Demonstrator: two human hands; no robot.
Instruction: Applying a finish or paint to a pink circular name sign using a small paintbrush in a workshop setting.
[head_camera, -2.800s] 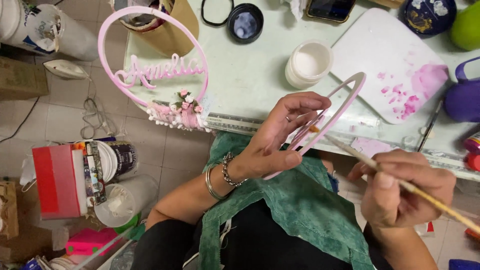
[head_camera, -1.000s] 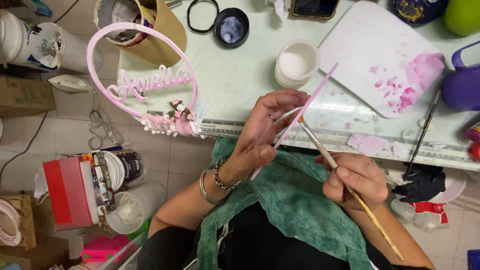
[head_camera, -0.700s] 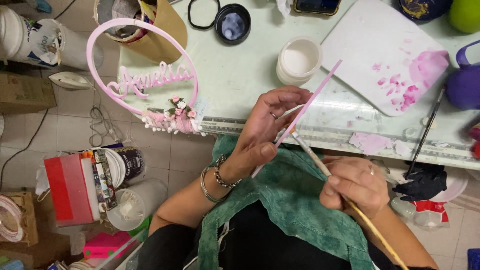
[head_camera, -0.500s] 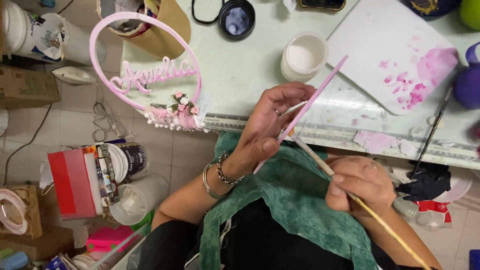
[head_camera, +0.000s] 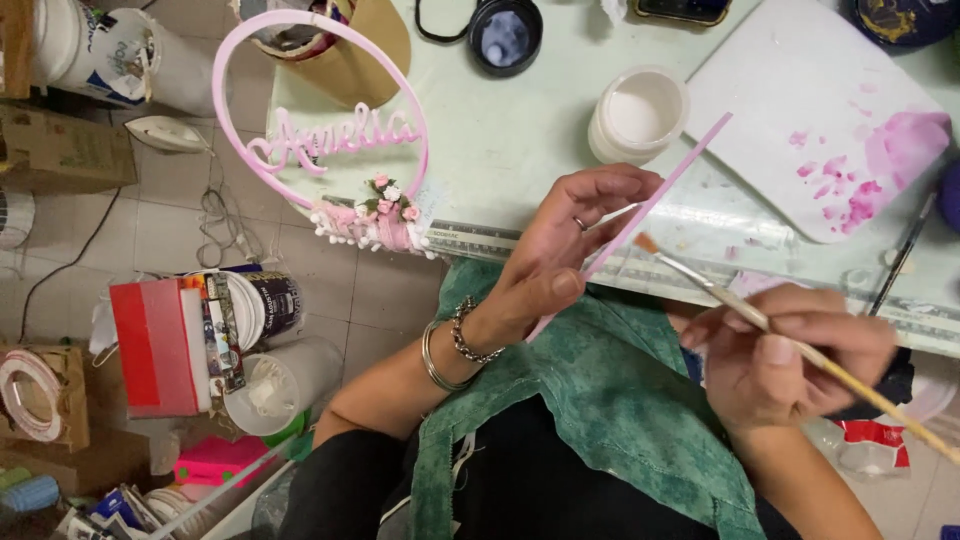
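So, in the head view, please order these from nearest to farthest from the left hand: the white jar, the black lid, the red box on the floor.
From the left hand:
1. White jar, just above it on the table.
2. Black lid, farther up, near the table's top edge.
3. Red box, far to the left, on the floor.

A craft workshop, likely a home one. The pale green table (head_camera: 520, 140) across the top of the frame carries a paint-smeared white palette (head_camera: 800, 110), an open jar of white paint (head_camera: 638, 115) and a finished pink hoop (head_camera: 320, 140) with flowers. At lower left, on the tiled floor (head_camera: 170, 220), stand paint tins (head_camera: 265, 305), buckets (head_camera: 280, 385), cardboard boxes (head_camera: 60, 150) and tape rolls (head_camera: 35, 395).
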